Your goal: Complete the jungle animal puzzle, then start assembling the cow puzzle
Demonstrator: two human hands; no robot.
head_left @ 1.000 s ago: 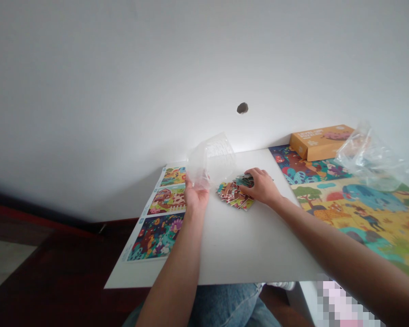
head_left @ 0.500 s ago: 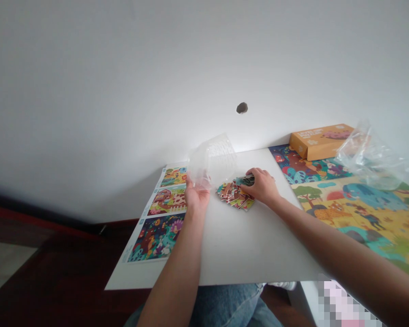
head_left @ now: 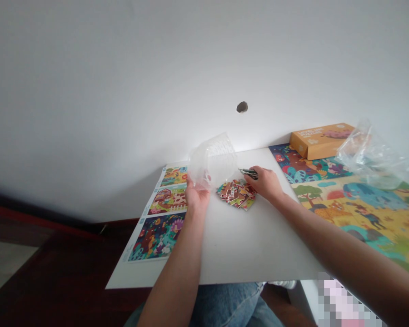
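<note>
Right fingers (head_left: pixel 258 170) around leftward-pointing puzzle pieces (head_left: pixel 247 172)

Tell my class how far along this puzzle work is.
Looks done: the picture sheet is laid flat. In hand: the left hand holds a clear bag, the right hand grips several puzzle pieces. Left: the heaped pieces look loose and unjoined; whether they are being bagged or unpacked, I cannot tell.
</note>
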